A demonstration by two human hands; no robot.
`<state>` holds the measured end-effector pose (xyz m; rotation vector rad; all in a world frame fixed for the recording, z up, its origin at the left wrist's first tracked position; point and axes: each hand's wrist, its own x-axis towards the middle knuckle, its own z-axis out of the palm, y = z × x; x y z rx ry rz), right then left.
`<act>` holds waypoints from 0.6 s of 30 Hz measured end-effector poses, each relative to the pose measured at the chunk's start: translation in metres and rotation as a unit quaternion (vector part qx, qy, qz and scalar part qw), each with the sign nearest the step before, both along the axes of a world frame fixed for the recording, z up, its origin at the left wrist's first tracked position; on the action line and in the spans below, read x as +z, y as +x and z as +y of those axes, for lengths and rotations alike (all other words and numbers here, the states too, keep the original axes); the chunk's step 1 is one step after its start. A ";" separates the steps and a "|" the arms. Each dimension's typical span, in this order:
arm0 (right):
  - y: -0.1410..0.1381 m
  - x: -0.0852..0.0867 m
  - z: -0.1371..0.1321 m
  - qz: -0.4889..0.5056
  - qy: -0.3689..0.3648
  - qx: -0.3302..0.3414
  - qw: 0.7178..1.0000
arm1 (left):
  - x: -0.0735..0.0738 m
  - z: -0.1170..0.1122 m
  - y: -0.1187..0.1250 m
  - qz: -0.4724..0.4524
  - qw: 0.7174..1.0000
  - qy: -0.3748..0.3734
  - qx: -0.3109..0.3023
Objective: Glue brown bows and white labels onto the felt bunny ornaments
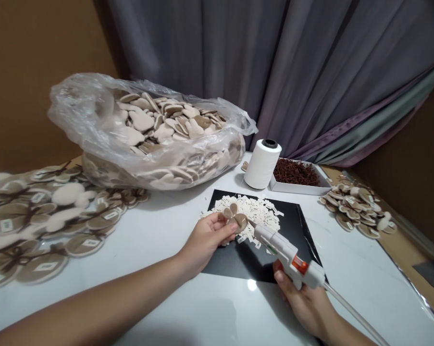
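Between thumb and fingers, my left hand [209, 238] pinches a small brown felt bunny-shaped piece [241, 221] with rounded lobes. My right hand [303, 300] is wrapped round the handle of a white hot glue gun [278, 245] with an orange part and a long glue stick out of its back. The gun's nozzle points at the felt piece and lies at or very near its right side; contact I cannot tell. Beneath them, a heap of small white printed labels [263, 211] lies on a black sheet [234, 264].
A clear plastic bag [94, 129] full of felt pieces stands at the back left. Labelled pieces with brown bows [83, 242] spread at left; another pile [353, 209] lies right. A white thread cone [262, 166] stands beside a white box [299, 188] of dark red-brown ties.
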<state>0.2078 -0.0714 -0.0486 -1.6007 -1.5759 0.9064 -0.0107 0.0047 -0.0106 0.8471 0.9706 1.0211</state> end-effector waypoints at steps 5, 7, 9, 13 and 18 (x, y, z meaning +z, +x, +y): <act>-0.001 0.003 -0.001 0.022 -0.017 0.005 1.000 | 0.000 0.000 0.000 0.004 1.000 0.005 -0.002; -0.003 0.009 -0.002 0.032 -0.026 0.001 0.999 | 0.000 0.000 0.000 0.003 1.000 0.005 -0.002; -0.005 0.016 -0.003 0.046 -0.035 0.001 0.998 | 0.000 0.000 0.000 0.000 1.000 0.004 -0.003; -0.007 0.022 -0.004 0.077 -0.038 0.029 0.996 | -0.002 0.001 0.000 -0.007 1.000 0.002 -0.007; -0.007 0.024 -0.003 0.079 -0.001 0.047 0.996 | -0.002 0.000 0.000 -0.012 1.000 -0.002 -0.008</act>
